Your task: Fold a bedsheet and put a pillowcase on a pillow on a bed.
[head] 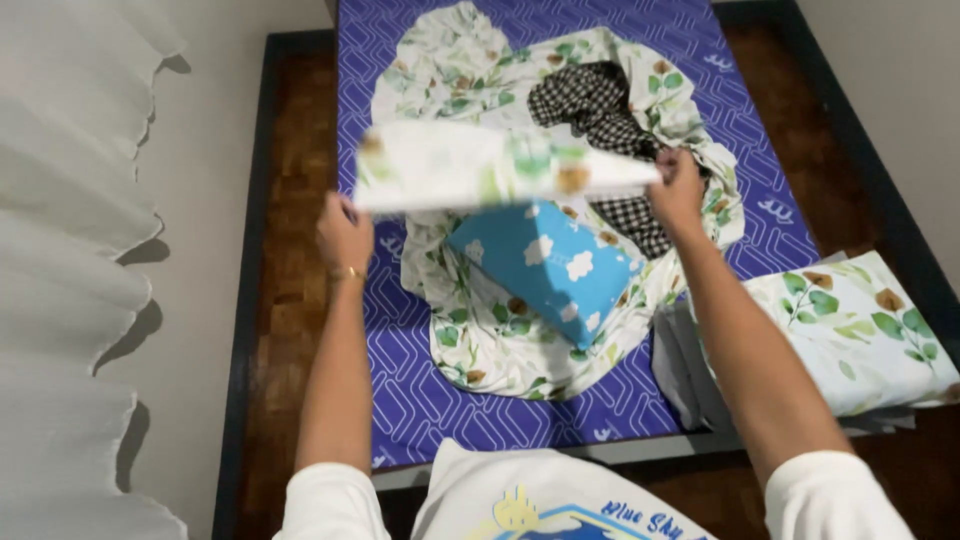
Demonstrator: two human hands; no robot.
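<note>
Presently you hold one leaf-print cloth (500,165) stretched mid-fold, left hand (344,235) and right hand (677,188) fingers clamped on its ends. A folded stack (850,335) sits done; the heap (520,310) on the mattress (420,400) remains.

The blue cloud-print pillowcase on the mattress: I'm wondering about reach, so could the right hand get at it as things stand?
Probably not at once. The right hand grips one end of a blurred leaf-print folded cloth stretched above the blue cloud-print pillowcase. Once it lets go, the way down looks free.

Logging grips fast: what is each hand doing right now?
Left hand: closed on one end of the folded leaf-print cloth.
Right hand: closed on its other end.
</note>
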